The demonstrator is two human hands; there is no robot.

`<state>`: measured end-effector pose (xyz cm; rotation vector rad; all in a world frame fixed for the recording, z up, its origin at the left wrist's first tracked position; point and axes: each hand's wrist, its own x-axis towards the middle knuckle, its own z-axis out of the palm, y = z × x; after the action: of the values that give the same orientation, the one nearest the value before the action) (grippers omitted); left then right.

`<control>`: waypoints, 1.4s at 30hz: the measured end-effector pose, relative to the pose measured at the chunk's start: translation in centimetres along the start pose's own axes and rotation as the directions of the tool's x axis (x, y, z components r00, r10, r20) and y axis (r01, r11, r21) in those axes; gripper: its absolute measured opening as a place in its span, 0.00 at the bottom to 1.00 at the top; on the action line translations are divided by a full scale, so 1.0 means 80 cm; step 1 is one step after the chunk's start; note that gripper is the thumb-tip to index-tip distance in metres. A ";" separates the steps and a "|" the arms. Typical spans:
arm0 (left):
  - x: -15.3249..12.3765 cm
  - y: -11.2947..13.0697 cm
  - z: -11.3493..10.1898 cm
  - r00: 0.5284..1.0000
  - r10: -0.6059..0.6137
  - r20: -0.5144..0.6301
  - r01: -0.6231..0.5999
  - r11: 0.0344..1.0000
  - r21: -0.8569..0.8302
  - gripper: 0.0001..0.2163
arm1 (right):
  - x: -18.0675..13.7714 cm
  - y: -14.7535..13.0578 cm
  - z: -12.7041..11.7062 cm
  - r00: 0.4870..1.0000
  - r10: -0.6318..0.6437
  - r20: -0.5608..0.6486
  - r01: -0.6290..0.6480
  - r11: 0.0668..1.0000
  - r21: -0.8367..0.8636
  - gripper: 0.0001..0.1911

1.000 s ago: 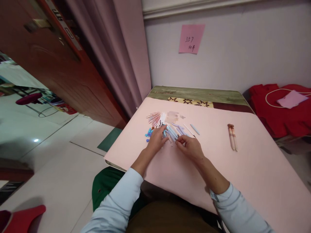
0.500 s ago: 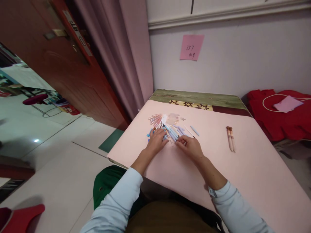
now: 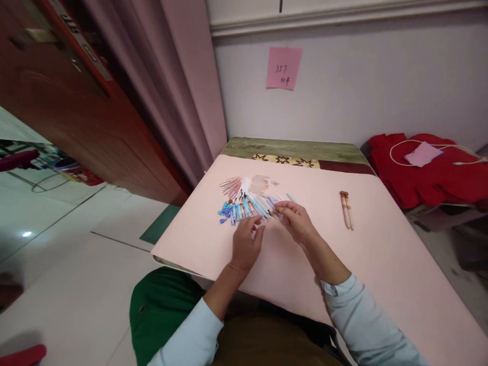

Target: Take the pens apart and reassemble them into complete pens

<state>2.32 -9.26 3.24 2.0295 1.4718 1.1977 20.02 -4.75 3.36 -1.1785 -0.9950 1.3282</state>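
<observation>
My left hand [image 3: 247, 241] is just in front of a heap of pen parts, its fingers curled and the thumb close to the fingertips. Whatever it may pinch is too small to make out. My right hand [image 3: 295, 219] pinches a small brown pen topper at the heap's right side. Blue and purple pen barrels [image 3: 238, 210] lie in a row beyond my left hand, with small blue toppers [image 3: 224, 209] at their left. Behind them are fanned pinkish pen tubes [image 3: 231, 186], pale clear pieces [image 3: 260, 183] and white refills [image 3: 244, 186].
Two pens with brown tops [image 3: 346, 211] lie side by side on the right of the pink-covered table [image 3: 305, 290]. A red cloth bundle [image 3: 427, 178] with a white cord is beyond the right edge. A brown door [image 3: 114, 132] and a curtain [image 3: 171, 76] stand at left.
My left hand has drawn back toward me from the heap, uncovering the blue barrels and toppers. The right hand now has a small brown piece at its fingertips. The view has shifted to the right.
</observation>
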 end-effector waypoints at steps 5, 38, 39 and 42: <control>-0.016 0.012 0.021 0.979 0.065 0.193 -0.066 0.998 0.000 0.09 | 0.002 -0.009 -0.020 0.986 -0.127 -0.108 0.103 0.974 -0.200 0.16; 0.117 -0.022 -0.018 0.943 -0.203 0.265 0.041 0.858 0.512 0.19 | -0.004 -0.005 -0.013 0.899 -0.428 -0.090 0.086 0.376 -0.923 0.14; 0.110 -0.021 -0.024 0.951 -0.189 0.244 0.066 0.896 0.438 0.19 | -0.005 -0.005 -0.012 0.909 -0.414 -0.048 0.117 0.365 -0.924 0.14; 0.079 -0.022 -0.042 0.943 -0.248 0.224 0.250 0.968 0.016 0.21 | -0.008 -0.001 -0.007 0.937 -0.334 0.106 0.223 0.335 -0.915 0.11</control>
<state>-0.75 -3.46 6.63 1.8332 1.5467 0.8451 20.57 -5.39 3.42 -1.7431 -1.8908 0.2941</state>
